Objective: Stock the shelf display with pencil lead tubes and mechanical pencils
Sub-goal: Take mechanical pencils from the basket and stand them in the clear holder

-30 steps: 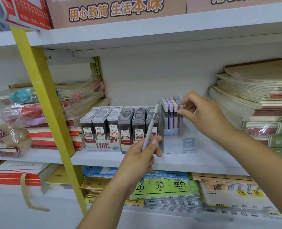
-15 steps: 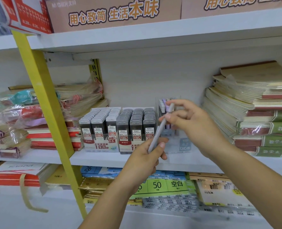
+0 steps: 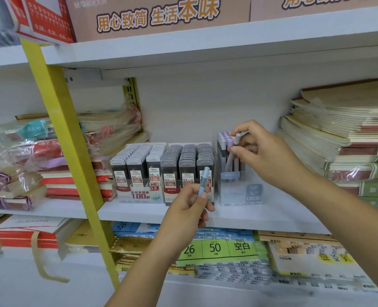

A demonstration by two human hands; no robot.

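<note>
White shelf, w/ notebook stacks at rt. Two display trays sit side by side mid-shelf, packed w/ rows of upright lead tubes. Just rt of them, clear box holds upright mechanical pencils. R hand pinches grey pencil near its top, tilted, lower end inside clear box. L hand is curled round blue pencil, upright, in front of trays.
</note>
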